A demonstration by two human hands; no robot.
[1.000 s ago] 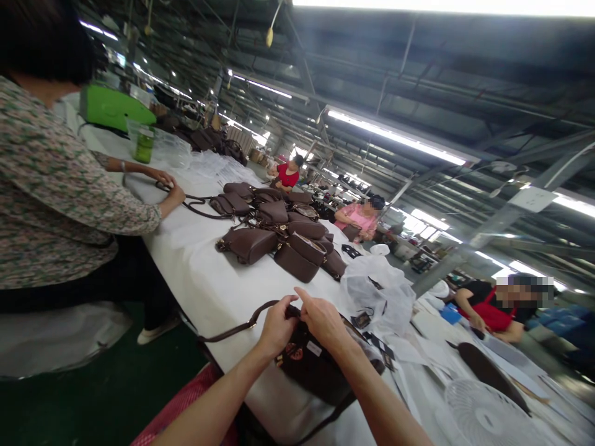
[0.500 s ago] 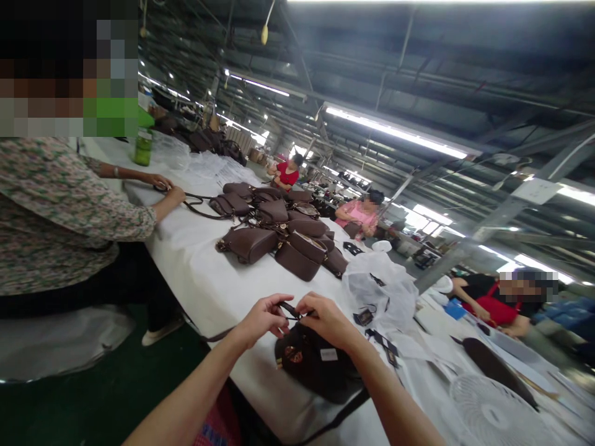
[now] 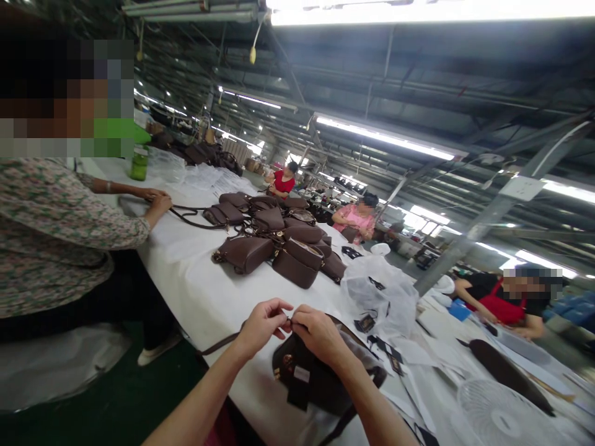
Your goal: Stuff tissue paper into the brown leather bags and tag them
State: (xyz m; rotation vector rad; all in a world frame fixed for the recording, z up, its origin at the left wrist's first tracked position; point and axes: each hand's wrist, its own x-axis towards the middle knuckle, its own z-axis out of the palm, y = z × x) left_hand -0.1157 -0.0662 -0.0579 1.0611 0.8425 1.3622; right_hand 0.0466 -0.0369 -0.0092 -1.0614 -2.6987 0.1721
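Observation:
A dark brown handbag [image 3: 334, 387] lies at the near edge of the white-covered table, in front of me. My left hand [image 3: 264, 325] is at the bag's upper left, its thumb and fingers pinched together. Against it, my right hand [image 3: 318, 331] also pinches, over the bag's top edge. A small dark bit shows between the fingertips, too hidden to name. On the bag's side are a white label [image 3: 302, 373] and a black hang tag [image 3: 298, 395]. A brown strap [image 3: 220, 344] runs out beyond my left wrist.
Several brown handbags [image 3: 267, 220] are heaped mid-table. Clear plastic bags [image 3: 372, 279], black tags [image 3: 365, 323] and a white fan [image 3: 504, 418] lie to the right. On the left a co-worker in a floral top [image 3: 60, 229] handles a strap; a green bottle [image 3: 139, 162] stands beyond.
The dark strap loop seen between my hands is now hidden by my closer fingers. The handbag has turned somewhat, and its black hang tag now shows. The co-worker's hands have shifted slightly left.

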